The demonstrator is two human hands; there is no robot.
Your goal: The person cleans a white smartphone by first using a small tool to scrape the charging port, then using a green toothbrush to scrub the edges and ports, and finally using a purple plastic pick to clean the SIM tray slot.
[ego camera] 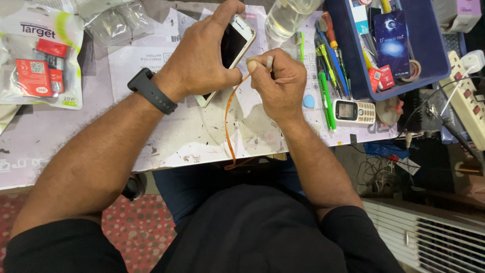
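Observation:
My left hand grips a white and gold smartphone with a dark screen, tilted above the white worktable. A black band sits on that wrist. My right hand pinches the grey plug end of an orange cable right beside the phone's lower edge. The cable hangs down over the table's front edge.
A clear plastic bottle lies behind the hands. Green and other screwdrivers, a blue pick and a small keypad phone lie to the right. A blue tray holds small packs. A power strip is at far right, bagged parts at far left.

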